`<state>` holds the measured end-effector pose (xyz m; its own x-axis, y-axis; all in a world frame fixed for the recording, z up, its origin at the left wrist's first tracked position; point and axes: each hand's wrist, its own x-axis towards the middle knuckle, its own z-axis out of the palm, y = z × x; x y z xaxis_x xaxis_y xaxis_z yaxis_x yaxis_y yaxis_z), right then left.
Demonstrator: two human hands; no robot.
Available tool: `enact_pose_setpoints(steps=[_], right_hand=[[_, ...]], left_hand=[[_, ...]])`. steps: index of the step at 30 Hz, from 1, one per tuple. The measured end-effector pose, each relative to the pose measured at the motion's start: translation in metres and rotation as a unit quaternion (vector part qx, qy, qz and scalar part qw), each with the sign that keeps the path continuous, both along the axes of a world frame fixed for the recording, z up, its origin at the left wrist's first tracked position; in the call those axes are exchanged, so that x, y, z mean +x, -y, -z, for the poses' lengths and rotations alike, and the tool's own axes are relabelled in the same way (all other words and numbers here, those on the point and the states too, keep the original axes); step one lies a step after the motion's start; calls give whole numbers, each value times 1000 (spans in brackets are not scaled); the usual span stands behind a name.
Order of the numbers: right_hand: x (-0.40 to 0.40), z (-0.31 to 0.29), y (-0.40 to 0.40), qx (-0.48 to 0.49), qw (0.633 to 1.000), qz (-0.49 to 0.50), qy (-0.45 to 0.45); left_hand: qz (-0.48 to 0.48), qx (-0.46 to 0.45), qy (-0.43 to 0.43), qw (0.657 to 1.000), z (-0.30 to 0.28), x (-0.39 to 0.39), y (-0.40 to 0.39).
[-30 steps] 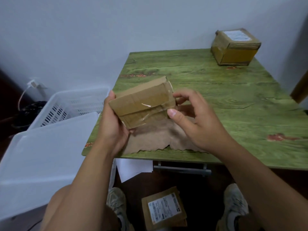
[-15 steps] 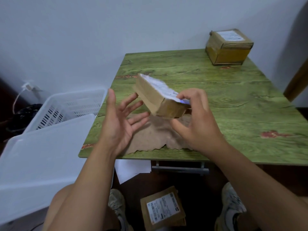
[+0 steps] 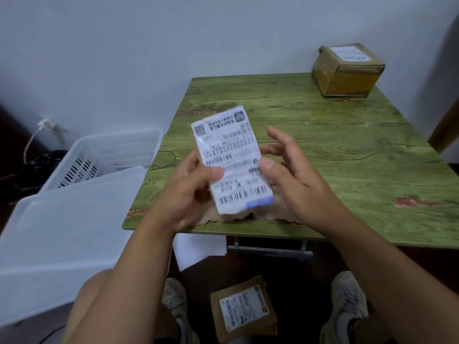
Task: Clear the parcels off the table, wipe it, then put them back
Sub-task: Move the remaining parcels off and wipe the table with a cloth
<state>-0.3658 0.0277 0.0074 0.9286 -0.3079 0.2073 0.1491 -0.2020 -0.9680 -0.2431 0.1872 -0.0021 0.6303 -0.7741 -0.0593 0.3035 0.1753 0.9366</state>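
Note:
A small cardboard parcel [image 3: 231, 160] with a white shipping label facing me is held above the near edge of the green table [image 3: 323, 145]. My left hand [image 3: 188, 194] grips its left side, thumb on the label. My right hand [image 3: 295, 175] has its thumb against the parcel's right edge, and its fingers are spread and straight. A brown cloth [image 3: 250, 216] lies on the table under the parcel, partly hidden by my hands. A taped cardboard box [image 3: 347, 70] stands at the table's far right corner. A flat brown parcel [image 3: 243, 309] lies on the floor between my feet.
A white slatted basket [image 3: 106, 155] stands left of the table, with a translucent white bin [image 3: 62, 232] in front of it. A white sheet [image 3: 198, 247] lies on the floor under the table's edge. A wall runs behind the table.
The parcel has turned so that its label faces me. My left hand, open half a second ago, now grips it. My right hand has loosened, its fingers spread.

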Motion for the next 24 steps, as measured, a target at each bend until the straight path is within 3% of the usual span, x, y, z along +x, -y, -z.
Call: enact_pose_setpoints(steps=[6, 9, 15, 24], right_hand=[[-7, -4, -2, 43, 998, -41, -19], [-12, -6, 0, -10, 993, -105, -61], [-26, -5, -8, -149, 931, -266, -202], [-35, 37, -46, -130, 864, -328, -360]], left_hand=[[143, 99, 95, 980, -6, -9, -22], [191, 141, 101, 966, -5, -12, -34], [297, 215, 92, 926, -3, -27, -64], [405, 366, 138, 826, 30, -41, -86]])
